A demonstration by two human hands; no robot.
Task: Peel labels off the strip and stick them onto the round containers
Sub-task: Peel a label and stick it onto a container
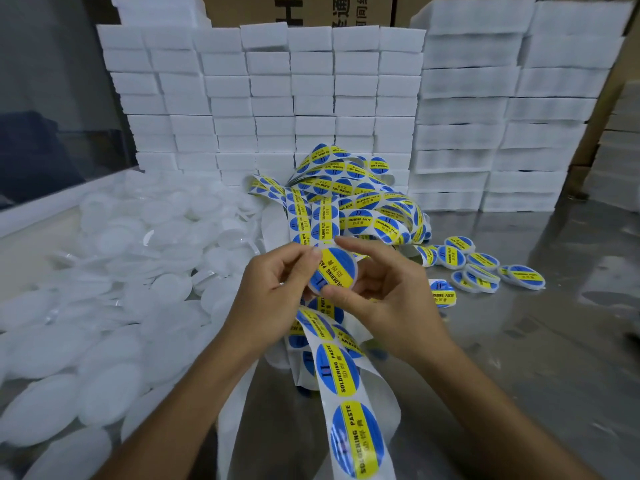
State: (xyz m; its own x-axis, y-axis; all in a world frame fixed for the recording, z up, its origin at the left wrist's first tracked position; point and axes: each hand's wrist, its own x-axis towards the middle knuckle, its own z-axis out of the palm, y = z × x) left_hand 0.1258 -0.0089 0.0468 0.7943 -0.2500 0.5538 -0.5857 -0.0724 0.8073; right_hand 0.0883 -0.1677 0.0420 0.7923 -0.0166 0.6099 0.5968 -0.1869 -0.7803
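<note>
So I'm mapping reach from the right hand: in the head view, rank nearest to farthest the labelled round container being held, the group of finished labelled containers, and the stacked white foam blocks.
1. Labelled round container, held in the right hand.
2. Finished labelled containers, on the table to its right.
3. Stacked white foam blocks, behind, at the back.

Steel table (519, 341), stacked white boxes (311, 98)

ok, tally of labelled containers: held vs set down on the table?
Held labelled container, gripped by left hand and right hand: 1
Finished containers set down on the table: about 9, some overlap
Total: about 10
</note>
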